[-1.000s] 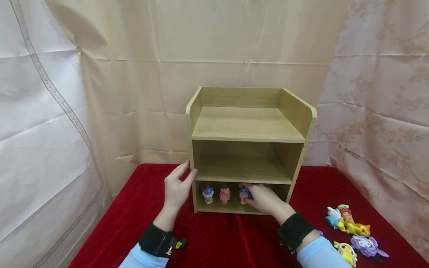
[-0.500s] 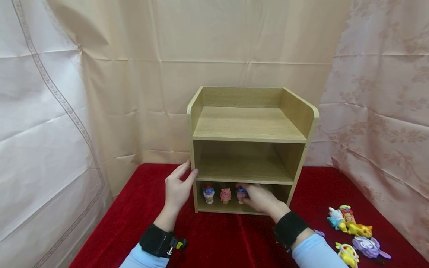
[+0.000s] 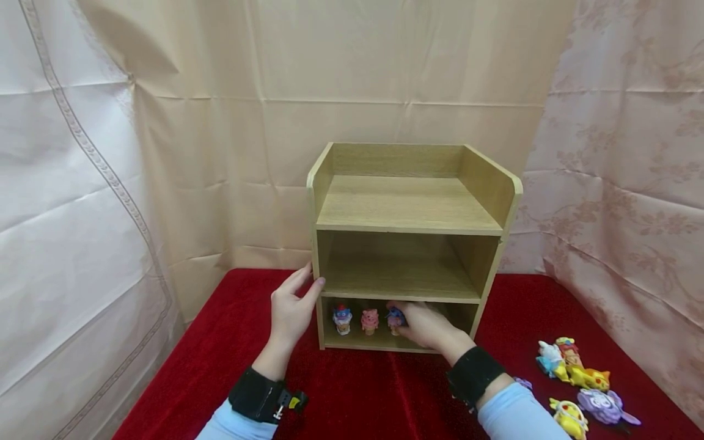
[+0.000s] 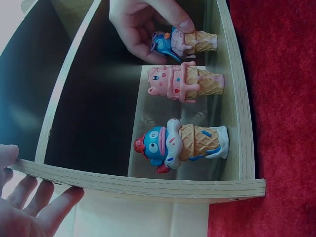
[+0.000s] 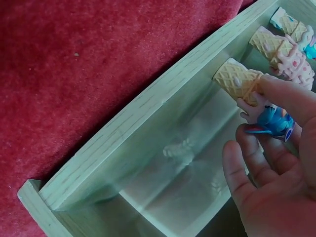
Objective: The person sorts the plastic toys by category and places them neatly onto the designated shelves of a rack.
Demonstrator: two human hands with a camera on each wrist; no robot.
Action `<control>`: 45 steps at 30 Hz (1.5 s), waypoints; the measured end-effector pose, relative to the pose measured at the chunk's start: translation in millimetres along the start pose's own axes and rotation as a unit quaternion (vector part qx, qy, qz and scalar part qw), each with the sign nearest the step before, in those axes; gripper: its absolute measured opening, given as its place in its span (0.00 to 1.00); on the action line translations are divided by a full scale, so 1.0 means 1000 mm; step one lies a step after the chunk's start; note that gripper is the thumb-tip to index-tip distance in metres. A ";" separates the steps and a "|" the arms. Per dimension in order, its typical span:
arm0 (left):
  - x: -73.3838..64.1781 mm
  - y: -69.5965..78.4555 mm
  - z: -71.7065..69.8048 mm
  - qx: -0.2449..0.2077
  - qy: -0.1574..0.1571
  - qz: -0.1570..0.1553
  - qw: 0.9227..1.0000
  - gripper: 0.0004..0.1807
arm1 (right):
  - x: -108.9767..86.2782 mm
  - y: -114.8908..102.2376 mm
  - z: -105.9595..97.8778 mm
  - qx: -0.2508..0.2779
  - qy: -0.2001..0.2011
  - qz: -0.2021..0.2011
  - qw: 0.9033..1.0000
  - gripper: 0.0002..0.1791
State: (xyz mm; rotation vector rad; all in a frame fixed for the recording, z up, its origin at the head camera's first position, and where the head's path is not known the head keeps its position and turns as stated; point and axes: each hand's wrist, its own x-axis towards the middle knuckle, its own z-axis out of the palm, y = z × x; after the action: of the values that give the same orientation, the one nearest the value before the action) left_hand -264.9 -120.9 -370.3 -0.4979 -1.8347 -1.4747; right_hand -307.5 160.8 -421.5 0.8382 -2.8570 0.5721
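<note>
In the bottom compartment of a wooden shelf point(image 3: 409, 205), my right hand point(image 3: 429, 325) pinches an ice-cream-cone figurine point(image 5: 269, 118) with a blue character top, thumb on one side and fingers on the other. It stands upright beside a pink ice-cream-cone figurine point(image 4: 173, 81). Farther left is another cone figurine point(image 4: 180, 145) with a blue head, red cap and white drips. My left hand point(image 3: 291, 308) rests against the shelf's left side panel, thumb at the front edge and fingers along the outside, as the left wrist view shows.
Several small toys lie on the red cloth point(image 3: 352, 397) at the right: a purple figure point(image 3: 605, 405), a yellow figure point(image 3: 569, 418), a yellow-orange one point(image 3: 588, 377) and a white-blue one point(image 3: 550, 357). The shelf's middle board point(image 3: 398, 296) hangs low over my right hand. Curtains stand behind.
My right hand has shifted slightly left with the blue-topped cone figurine, bringing it closer to the pink one. The left hand stays at the side panel.
</note>
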 end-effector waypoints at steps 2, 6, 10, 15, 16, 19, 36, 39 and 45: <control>0.000 0.000 0.000 0.002 -0.001 0.002 1.000 0.23 | 0.000 0.000 0.000 0.001 -0.001 0.002 1.000 0.24; 0.000 0.000 0.000 0.007 0.000 0.006 1.000 0.23 | -0.001 0.000 0.000 0.003 -0.002 0.004 1.000 0.24; -0.001 0.001 0.000 0.009 0.000 0.002 1.000 0.23 | -0.001 0.000 0.002 0.005 0.001 0.005 1.000 0.24; 0.000 0.002 0.000 0.005 -0.001 -0.003 1.000 0.23 | -0.002 0.001 0.003 0.003 0.008 0.011 1.000 0.26; 0.000 0.002 0.000 0.004 -0.001 -0.003 1.000 0.23 | -0.003 0.001 0.003 0.002 0.010 0.012 1.000 0.26; -0.001 0.001 0.000 0.002 -0.001 0.000 1.000 0.23 | -0.005 0.001 0.002 -0.003 0.016 0.011 1.000 0.27; 0.000 0.000 0.000 0.005 0.002 0.007 1.000 0.23 | -0.025 0.009 -0.014 -0.028 0.053 -0.021 0.998 0.30; 0.000 -0.001 0.001 0.010 0.004 0.006 1.000 0.23 | -0.030 0.012 -0.016 -0.032 0.054 -0.029 0.998 0.31; -0.001 -0.001 0.001 0.012 0.005 0.003 1.000 0.23 | -0.040 0.013 -0.022 -0.037 0.049 -0.028 0.998 0.33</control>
State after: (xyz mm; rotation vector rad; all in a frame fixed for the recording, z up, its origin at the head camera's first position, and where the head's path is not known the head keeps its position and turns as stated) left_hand -265.3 -119.9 -371.3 -0.4824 -1.8404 -1.4470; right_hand -281.4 199.4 -414.2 0.8499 -2.7395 0.4838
